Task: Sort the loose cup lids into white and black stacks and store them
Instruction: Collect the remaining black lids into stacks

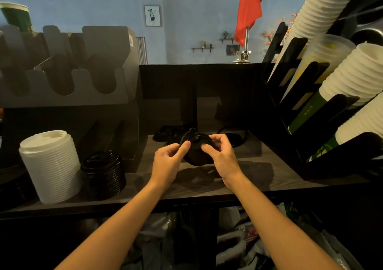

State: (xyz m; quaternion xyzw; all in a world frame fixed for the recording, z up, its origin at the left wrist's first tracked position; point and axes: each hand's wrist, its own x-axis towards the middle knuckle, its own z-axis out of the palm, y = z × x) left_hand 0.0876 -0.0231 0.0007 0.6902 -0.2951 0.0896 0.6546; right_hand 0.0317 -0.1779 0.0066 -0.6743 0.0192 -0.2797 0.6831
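Centrally in the head view, the left hand (169,162) and the right hand (220,155) both grip a small held stack of black lids (196,152), with fingers and thumbs curled round its edges, just above the desk (259,172). Loose black lids (165,135) lie at the rear of the desk. At the left, a tall white lid stack (50,166) stands just beside a shorter black lid stack (103,172).
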